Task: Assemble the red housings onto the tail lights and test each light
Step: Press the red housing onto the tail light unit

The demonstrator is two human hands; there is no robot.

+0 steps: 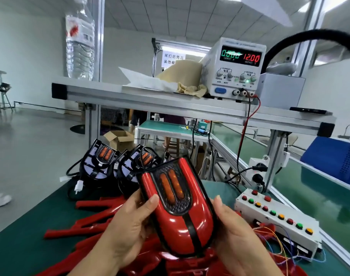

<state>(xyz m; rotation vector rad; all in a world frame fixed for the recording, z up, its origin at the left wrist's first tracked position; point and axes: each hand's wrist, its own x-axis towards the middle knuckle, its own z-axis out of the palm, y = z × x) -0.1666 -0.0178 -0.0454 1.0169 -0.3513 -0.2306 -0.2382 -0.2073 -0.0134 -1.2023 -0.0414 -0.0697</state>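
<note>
A tail light with a red housing (182, 226) fitted over it is held up in front of me, its two orange strips facing me. My left hand (128, 222) grips its left side, thumb on the front. My right hand (235, 228) grips its right side. Loose red housings (86, 226) lie piled on the green mat below. Two bare black tail lights (102, 164), (138, 164) with cables lean at the mat's far end. A white test box (277, 220) with coloured push buttons and thin wires sits to the right.
A power supply (235, 68) reading 12.00 stands on the aluminium shelf (150, 100) ahead, red and black leads hanging from it. Cloth, paper and a water bottle (80, 42) also sit there. A conveyor (309, 182) and socket strip lie to the right.
</note>
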